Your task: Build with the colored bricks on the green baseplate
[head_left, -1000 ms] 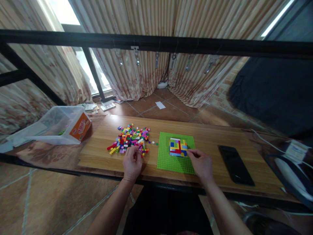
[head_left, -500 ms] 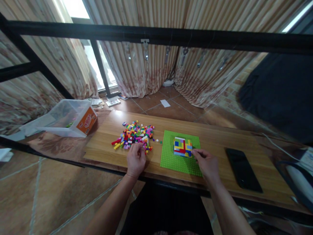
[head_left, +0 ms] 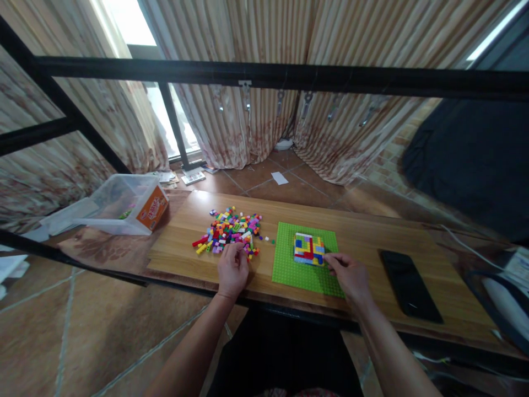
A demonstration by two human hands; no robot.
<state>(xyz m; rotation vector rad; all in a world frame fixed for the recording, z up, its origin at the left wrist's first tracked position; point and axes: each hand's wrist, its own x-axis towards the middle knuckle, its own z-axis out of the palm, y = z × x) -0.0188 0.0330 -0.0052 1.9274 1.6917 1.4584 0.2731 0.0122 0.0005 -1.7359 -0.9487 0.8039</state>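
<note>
A block build of colored toy bricks (head_left: 309, 249) stands on a green studded baseplate (head_left: 289, 270). My right hand (head_left: 349, 273) is at its right side, thumb and forefinger pinched together at the build's edge; whether a small brick is between them cannot be made out. A heap of loose toy bricks (head_left: 231, 229) in many colors lies on the left part of the board. Over the heap's near edge is my left hand (head_left: 232, 270), its fingers curled and closed. What those fingers hold, if anything, is hidden.
Both lie on a wooden board (head_left: 264, 212). A black phone (head_left: 409, 284) rests at the right. A clear plastic bin (head_left: 111, 201) with an orange label lies on its side at the left. A black metal bar (head_left: 264, 71) crosses beyond the board.
The whole view has shifted slightly, with the background lower now. My hands stay in nearly the same places beside the heap and the build.
</note>
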